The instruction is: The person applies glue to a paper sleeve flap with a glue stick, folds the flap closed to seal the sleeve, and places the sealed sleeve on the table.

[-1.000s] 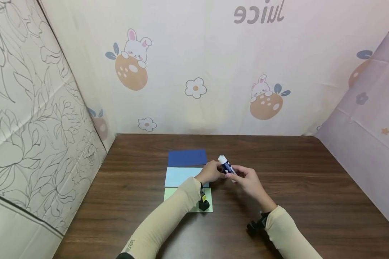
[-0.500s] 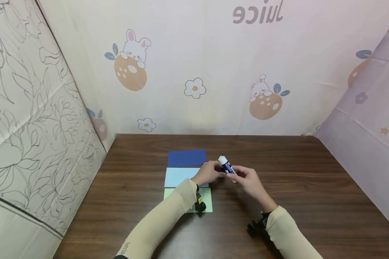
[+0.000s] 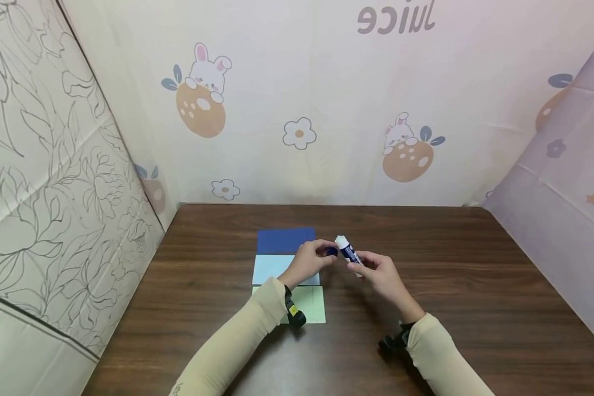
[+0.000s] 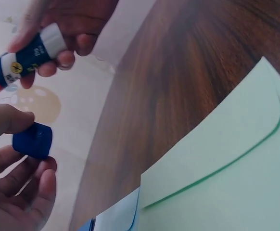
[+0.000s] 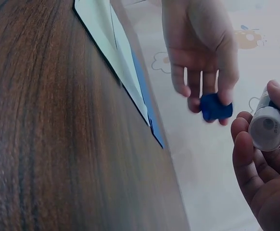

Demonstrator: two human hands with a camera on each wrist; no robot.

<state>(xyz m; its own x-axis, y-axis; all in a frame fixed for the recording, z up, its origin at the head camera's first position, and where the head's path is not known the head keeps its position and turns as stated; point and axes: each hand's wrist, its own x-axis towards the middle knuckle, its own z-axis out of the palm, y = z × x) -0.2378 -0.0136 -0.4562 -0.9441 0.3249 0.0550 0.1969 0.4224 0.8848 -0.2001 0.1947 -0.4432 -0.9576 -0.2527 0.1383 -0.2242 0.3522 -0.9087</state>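
My right hand (image 3: 380, 275) holds a glue stick (image 3: 349, 251) with a dark blue label, its white top tilted up and to the left. Between thumb and fingers, my left hand (image 3: 307, 260) pinches a dark blue cap (image 4: 32, 140), apart from the glue stick and just left of it. In the right wrist view the round white base of the glue stick (image 5: 267, 131) faces the camera. Under the left arm lie a light green envelope (image 3: 311, 304) and a light blue envelope (image 3: 272, 268), both partly covered by that arm.
A dark blue envelope-sized piece (image 3: 284, 240) lies behind the light blue envelope, making a column on the brown wooden table (image 3: 455, 286). A printed curtain (image 3: 257, 82) hangs behind the table's far edge, with more hangings at both sides.
My left hand has drawn away from the glue stick, leftward and slightly up, with the blue cap in it. The right hand and glue stick have barely moved.
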